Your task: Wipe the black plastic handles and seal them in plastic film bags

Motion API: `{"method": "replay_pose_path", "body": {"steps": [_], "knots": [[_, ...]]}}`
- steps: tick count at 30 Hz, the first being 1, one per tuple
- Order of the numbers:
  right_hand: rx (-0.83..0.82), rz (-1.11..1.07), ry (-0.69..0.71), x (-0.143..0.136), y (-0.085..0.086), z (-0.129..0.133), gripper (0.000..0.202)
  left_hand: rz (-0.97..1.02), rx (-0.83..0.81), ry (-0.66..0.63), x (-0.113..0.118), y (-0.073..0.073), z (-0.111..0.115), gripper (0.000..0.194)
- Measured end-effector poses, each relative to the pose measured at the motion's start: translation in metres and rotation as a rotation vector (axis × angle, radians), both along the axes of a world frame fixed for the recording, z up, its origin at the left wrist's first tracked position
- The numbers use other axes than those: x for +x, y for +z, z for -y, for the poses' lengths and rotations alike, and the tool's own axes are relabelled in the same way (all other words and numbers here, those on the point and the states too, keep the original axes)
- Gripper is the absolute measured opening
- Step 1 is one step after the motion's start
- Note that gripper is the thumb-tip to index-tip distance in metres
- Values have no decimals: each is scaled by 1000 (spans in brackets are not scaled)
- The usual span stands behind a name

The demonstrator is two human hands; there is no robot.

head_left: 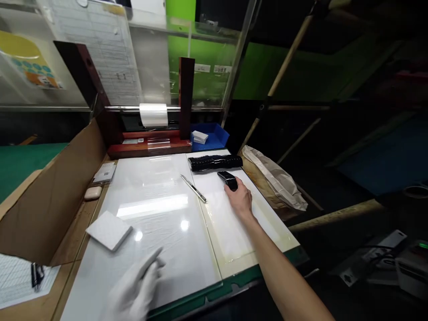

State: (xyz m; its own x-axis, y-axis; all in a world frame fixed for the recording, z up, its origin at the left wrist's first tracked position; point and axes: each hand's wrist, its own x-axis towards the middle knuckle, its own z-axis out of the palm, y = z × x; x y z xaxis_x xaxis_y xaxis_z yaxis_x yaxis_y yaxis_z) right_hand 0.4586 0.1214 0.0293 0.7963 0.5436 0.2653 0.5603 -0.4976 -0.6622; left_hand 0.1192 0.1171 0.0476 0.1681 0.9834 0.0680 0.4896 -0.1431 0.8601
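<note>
My right hand (240, 198), bare, grips a small curved glossy black piece (229, 179) between thumb and fingers, over the right white panel. Just beyond it lies a long row of similar-looking black glossy pieces (216, 162). My left hand (135, 285), in a white glove and smeared by motion, is over the front of the left white sheet (150, 178). Its fingers point forward, with nothing visible in them. A slim silver pen-like cutter (194, 188) rests between the two panels. To the left sits a white square pad stack (109, 230).
A roll of clear film (153, 115) hangs on a rod between dark red wooden posts (186, 96). Behind is a blue tray (214, 137) holding white pieces. Cardboard (56, 191) walls the left side; a paper bag (272, 178) hangs at right.
</note>
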Motion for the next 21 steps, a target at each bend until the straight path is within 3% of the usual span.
{"method": "replay_pose_path", "body": {"steps": [2,5,9,12,14,16,19,21], "knots": [[-13,-12,0,-2,0,7,47,36,-179,-175,20,17,11,42],[5,0,17,-31,-5,37,52,104,-573,-437,77,32,7,50],[38,18,103,-69,-20,68,55,94,-694,-511,154,24,-9,61],[44,4,148,-76,-24,77,62,122,-708,-496,183,16,-15,46],[26,-20,159,-77,-18,87,74,176,-701,-461,184,18,-15,32],[43,-48,137,-83,-5,105,80,230,-695,-420,170,25,-10,31],[190,-204,54,-103,17,135,46,388,-779,-381,126,33,5,40],[224,-467,86,-120,29,145,32,589,-894,-334,90,34,19,48]]}}
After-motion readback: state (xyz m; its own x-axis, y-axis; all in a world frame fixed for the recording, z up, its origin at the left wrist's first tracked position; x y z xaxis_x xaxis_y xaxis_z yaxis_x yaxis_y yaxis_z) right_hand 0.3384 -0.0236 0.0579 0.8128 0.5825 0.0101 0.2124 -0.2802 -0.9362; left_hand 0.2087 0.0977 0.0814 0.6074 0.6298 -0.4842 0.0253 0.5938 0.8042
